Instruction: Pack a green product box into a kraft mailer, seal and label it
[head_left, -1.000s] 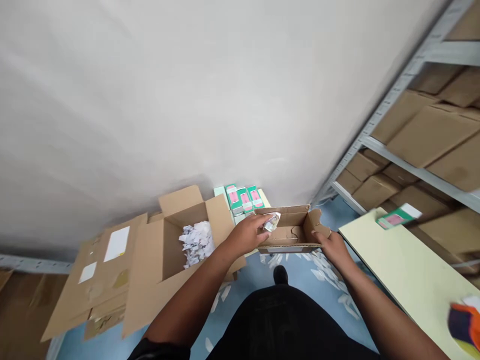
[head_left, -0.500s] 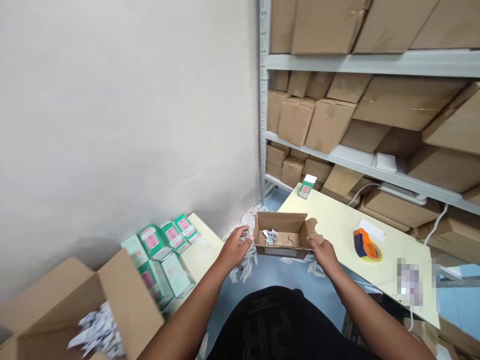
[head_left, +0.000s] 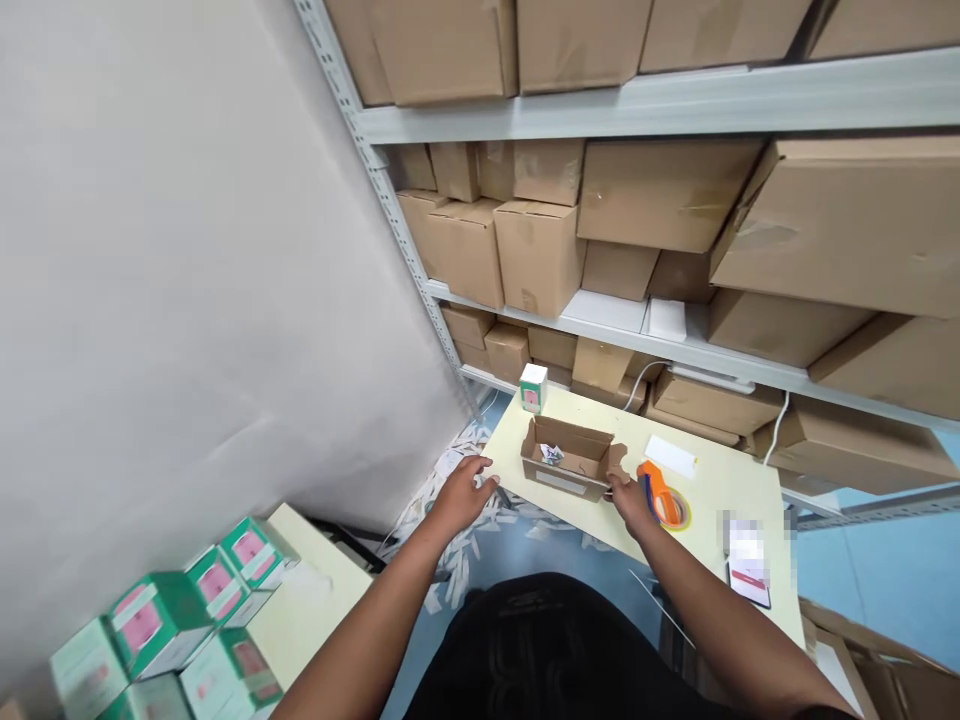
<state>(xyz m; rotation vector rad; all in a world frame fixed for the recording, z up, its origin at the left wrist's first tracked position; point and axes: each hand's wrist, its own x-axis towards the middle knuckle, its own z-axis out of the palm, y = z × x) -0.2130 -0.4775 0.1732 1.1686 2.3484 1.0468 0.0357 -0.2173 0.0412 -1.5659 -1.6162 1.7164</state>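
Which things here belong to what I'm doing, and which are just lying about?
Seem to belong:
small open carton, held at one end by your right hand
crumpled paper inside it
perhaps orange tape dispenser and green-and-white boxes

Probably just lying about:
phone
paper scraps on the floor
shelved cartons

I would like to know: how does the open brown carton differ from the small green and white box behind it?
The brown carton has a white label on its side; the green and white box has a pink panel. The carton is open on top, with crumpled paper inside, while the box looks closed. The carton is long and low; the box stands upright. Both are box-shaped.
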